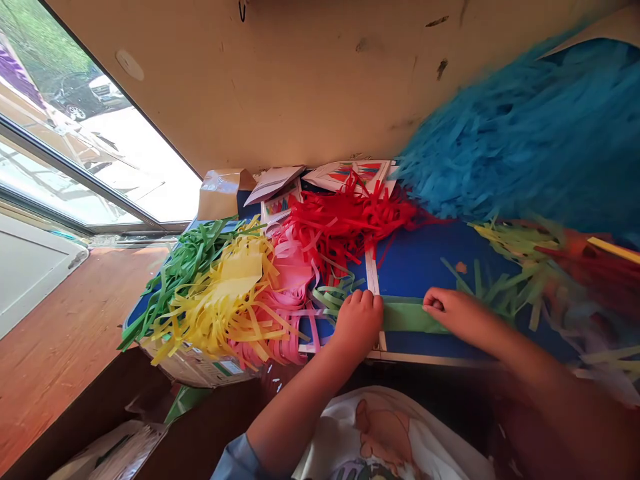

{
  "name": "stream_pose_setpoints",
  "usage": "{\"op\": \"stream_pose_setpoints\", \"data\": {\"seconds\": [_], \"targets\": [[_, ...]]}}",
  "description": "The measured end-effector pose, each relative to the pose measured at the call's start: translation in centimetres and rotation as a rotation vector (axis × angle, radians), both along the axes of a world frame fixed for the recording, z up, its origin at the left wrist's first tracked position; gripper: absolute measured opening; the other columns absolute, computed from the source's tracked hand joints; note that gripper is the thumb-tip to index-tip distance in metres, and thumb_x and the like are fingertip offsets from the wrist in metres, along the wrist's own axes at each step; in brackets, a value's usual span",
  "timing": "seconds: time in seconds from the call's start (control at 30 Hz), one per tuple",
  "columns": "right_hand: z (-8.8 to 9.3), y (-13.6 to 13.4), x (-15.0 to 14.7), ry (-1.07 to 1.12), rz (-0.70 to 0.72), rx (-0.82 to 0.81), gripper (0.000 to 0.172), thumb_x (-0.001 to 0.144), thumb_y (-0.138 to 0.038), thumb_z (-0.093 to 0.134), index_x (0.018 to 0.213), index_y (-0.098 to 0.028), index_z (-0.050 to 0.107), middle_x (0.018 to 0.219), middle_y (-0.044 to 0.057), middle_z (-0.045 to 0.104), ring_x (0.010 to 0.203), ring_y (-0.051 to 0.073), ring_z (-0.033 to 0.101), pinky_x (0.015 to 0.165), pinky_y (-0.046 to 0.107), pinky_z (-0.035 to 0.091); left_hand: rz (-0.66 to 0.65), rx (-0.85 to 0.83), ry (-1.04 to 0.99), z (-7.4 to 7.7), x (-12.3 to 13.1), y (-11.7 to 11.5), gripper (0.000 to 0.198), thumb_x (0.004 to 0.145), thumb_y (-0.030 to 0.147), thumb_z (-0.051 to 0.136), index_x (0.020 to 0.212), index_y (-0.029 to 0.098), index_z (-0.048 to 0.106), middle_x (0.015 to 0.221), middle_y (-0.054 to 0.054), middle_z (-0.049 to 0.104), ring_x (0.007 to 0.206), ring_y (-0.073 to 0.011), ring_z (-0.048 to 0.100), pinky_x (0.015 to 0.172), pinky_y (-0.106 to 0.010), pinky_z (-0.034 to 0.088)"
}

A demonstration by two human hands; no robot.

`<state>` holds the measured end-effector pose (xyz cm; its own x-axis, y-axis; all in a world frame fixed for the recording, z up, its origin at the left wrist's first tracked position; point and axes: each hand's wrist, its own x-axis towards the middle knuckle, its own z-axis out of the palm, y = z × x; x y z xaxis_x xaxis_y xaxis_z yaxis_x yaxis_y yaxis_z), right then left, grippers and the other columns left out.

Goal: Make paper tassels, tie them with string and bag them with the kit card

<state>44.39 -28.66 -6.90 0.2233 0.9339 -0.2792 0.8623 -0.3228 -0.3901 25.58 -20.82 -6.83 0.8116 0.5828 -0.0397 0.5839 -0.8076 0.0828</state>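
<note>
My left hand [359,321] has its fingers curled and presses down on the left end of a green paper strip [407,317], beside a white paper strip [372,272]. My right hand [457,313] pinches the same green strip further right, fingers closed on it. The strip lies flat on a blue board [420,260] with a white border. Piles of cut paper strips lie to the left: red [345,217], pink [293,280], yellow [225,293] and green [185,267].
A large mass of blue paper strips [525,133] fills the upper right. Mixed loose strips [550,280] lie at the right. A brown paper bag [223,190] and printed sheets [350,172] sit by the wall. A window [75,133] is at the left, above a wooden floor [65,333].
</note>
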Motion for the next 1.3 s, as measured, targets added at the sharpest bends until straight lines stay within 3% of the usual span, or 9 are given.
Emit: {"op": "stream_pose_setpoints", "data": {"seconds": [0.1,0.23,0.4,0.5,0.7,0.97,1.2,1.3], "targets": [[0.3,0.0,0.6,0.035,-0.003,0.003,0.015,0.083,-0.026,0.039,0.074,-0.021,0.051,0.058,-0.002,0.055,0.053,0.014,0.05,0.049,0.024,0.028,-0.006,-0.044,-0.017,0.4,-0.3,0.2,0.02,0.092,0.025,0.045,0.095,0.012,0.059,0.093,-0.012,0.063,0.091,-0.0263,0.057,0.076,-0.038,0.046],[0.7,-0.3,0.9,0.079,0.008,-0.01,0.017,0.085,-0.029,0.034,0.076,-0.021,0.047,0.056,-0.003,0.051,0.051,0.013,0.047,0.048,0.024,0.029,-0.029,-0.136,-0.049,0.9,-0.6,0.8,0.028,0.091,0.04,0.045,0.103,0.017,0.057,0.096,-0.006,0.064,0.091,-0.021,0.059,0.079,-0.033,0.046],[1.2,-0.3,0.7,0.085,0.019,-0.048,0.014,0.086,-0.029,0.036,0.077,-0.021,0.045,0.06,-0.002,0.052,0.054,0.013,0.048,0.049,0.023,0.031,-0.053,-0.184,-0.019,1.6,-0.7,1.6,0.022,0.089,0.037,0.05,0.094,0.018,0.06,0.093,-0.003,0.065,0.087,-0.0191,0.06,0.075,-0.029,0.045],[1.1,-0.1,0.3,0.028,-0.008,-0.057,0.01,0.084,-0.024,0.04,0.075,-0.021,0.045,0.061,-0.002,0.053,0.054,0.013,0.047,0.05,0.023,0.028,-0.03,-0.147,0.009,1.8,-0.6,1.5,0.019,0.09,0.03,0.046,0.091,0.018,0.061,0.09,-0.004,0.064,0.083,-0.0194,0.06,0.072,-0.029,0.045],[0.4,0.2,-0.1,-0.068,-0.086,-0.048,0.002,0.08,-0.023,0.05,0.081,-0.021,0.049,0.075,0.002,0.06,0.063,0.016,0.051,0.052,0.024,0.026,0.083,0.012,0.073,1.2,-0.1,0.7,0.027,0.091,0.02,0.036,0.09,0.011,0.061,0.091,-0.015,0.06,0.086,-0.0299,0.058,0.069,-0.04,0.043],[0.2,0.8,0.2,-0.083,-0.099,0.012,0.01,0.083,-0.021,0.044,0.077,-0.021,0.053,0.071,0.001,0.06,0.059,0.014,0.05,0.049,0.024,0.025,0.043,0.057,0.114,0.6,0.1,1.0,0.02,0.088,0.014,0.041,0.093,0.013,0.061,0.091,-0.013,0.06,0.085,-0.0275,0.057,0.066,-0.037,0.043],[-0.2,0.9,0.4,-0.091,-0.051,0.121,0.008,0.082,-0.019,0.046,0.078,-0.02,0.053,0.076,0.003,0.063,0.064,0.017,0.054,0.055,0.027,0.032,0.064,0.072,0.093,0.7,-0.3,1.0,0.022,0.092,0.023,0.039,0.091,0.015,0.06,0.09,-0.011,0.061,0.084,-0.0272,0.057,0.068,-0.038,0.044],[-0.4,0.3,0.4,-0.046,0.011,0.271,0.011,0.083,-0.022,0.045,0.085,-0.021,0.055,0.086,0.003,0.065,0.075,0.019,0.058,0.064,0.029,0.039,0.068,0.101,0.058,1.3,-0.4,0.9,0.023,0.092,0.029,0.042,0.101,0.016,0.058,0.097,-0.01,0.061,0.087,-0.0263,0.057,0.073,-0.038,0.044]]}}
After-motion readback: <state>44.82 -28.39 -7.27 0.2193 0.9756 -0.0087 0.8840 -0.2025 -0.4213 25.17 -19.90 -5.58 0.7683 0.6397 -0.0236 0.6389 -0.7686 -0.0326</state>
